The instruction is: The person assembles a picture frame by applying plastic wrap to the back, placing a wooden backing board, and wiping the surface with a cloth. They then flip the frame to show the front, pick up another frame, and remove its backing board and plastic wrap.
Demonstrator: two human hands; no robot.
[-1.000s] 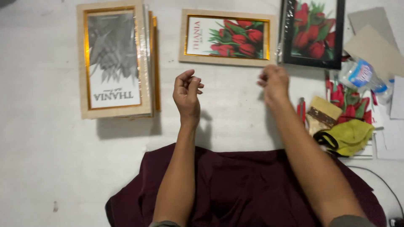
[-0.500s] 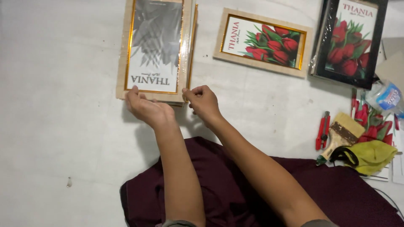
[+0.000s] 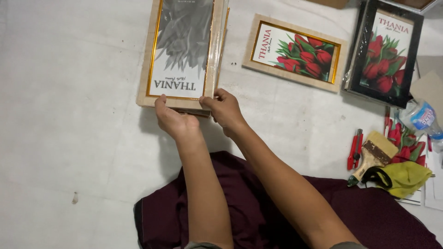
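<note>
Two hands are working at the near edge of a stack of pale wood frames point(image 3: 182, 50) lying flat on the white floor point(image 3: 69, 138). L hand point(image 3: 175, 122) is pinching the near bottom edge, thumb on top, fingers curled under; R hand point(image 3: 226, 108) is clamping the near right corner, grip closed on the frame w/ thumb on the face. Top frame is showing a grey leaf print w/ gold inner trim, under clear wrap. Stack is sitting at upper centre-left, well apart from the rest. Judgement re progress: frames are looking assembled and stacked, but hands are only taking hold at the edge; stack not lifted. Also lying about: a pale frame w/ red tulip print point(image 3: 295, 53) to the right, a black frame w/ tulip print point(image 3: 385, 53) farther right, red cutters point(image 3: 354, 150), a flat brush point(image 3: 374, 154), a yellow-green cloth point(image 3: 406, 177), a plastic bottle point(image 3: 422, 117). Maroon cloth point(image 3: 258, 216) is covering the lap.
</note>
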